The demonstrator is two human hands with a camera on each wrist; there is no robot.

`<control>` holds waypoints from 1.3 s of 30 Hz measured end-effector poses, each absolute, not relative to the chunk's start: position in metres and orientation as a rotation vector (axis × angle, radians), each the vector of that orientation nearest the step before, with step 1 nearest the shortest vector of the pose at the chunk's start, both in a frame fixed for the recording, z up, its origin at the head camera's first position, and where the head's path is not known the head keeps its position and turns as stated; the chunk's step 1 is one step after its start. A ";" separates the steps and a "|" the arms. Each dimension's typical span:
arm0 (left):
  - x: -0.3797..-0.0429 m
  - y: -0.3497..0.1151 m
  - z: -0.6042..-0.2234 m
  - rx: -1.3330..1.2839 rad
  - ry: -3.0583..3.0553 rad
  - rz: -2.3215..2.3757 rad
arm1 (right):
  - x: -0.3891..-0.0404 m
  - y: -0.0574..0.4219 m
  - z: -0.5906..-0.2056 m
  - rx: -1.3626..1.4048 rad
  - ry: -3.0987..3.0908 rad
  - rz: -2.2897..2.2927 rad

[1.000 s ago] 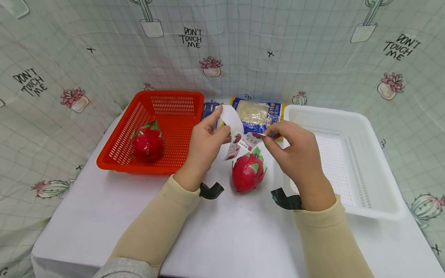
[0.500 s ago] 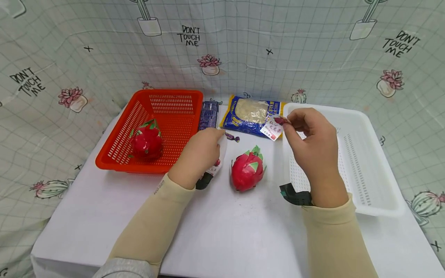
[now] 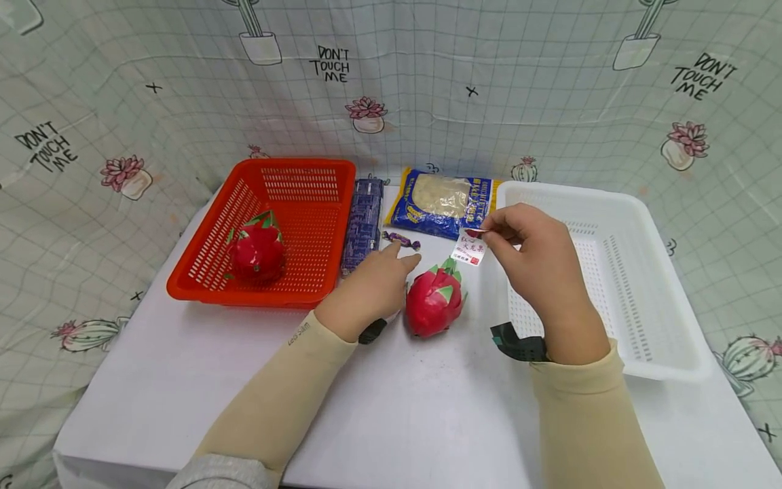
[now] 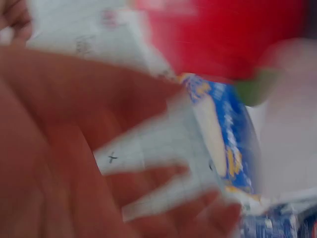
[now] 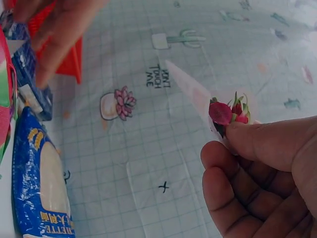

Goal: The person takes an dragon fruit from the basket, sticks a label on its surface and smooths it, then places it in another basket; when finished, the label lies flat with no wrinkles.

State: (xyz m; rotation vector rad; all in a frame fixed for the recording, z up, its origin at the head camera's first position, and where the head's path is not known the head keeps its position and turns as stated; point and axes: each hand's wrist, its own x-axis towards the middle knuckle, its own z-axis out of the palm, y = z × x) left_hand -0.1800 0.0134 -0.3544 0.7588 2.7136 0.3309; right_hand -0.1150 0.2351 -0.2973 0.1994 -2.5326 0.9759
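Observation:
My right hand (image 3: 528, 255) pinches a white sticker (image 3: 469, 247) printed with a dragon fruit picture and red characters. In the right wrist view the sticker (image 5: 223, 111) sits between thumb and forefinger. A pink dragon fruit (image 3: 434, 305) stands on the table, just below the sticker. Left of this fruit is my left hand (image 3: 369, 288), its fingers extended; in the left wrist view the hand (image 4: 99, 144) is blurred with fingers spread. A blurred white shape (image 4: 290, 124) there may be the label strip, mostly hidden under the hand in the head view.
A red basket (image 3: 293, 299) at the left holds another dragon fruit (image 3: 258, 250). A white basket (image 3: 678, 305) stands at the right. Behind lie a blue-yellow noodle packet (image 3: 442, 202), a dark blue pack (image 3: 364, 221) and a small purple wrapped candy (image 3: 401, 240).
My hands parted as the sticker came off the strip. The left hand went down and left, then toward the fruit, fingers extending. The right hand moved right, then slightly down with the sticker.

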 end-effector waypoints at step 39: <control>-0.188 0.018 -0.382 0.968 2.590 0.592 | -0.091 0.224 -0.334 0.028 -2.909 1.103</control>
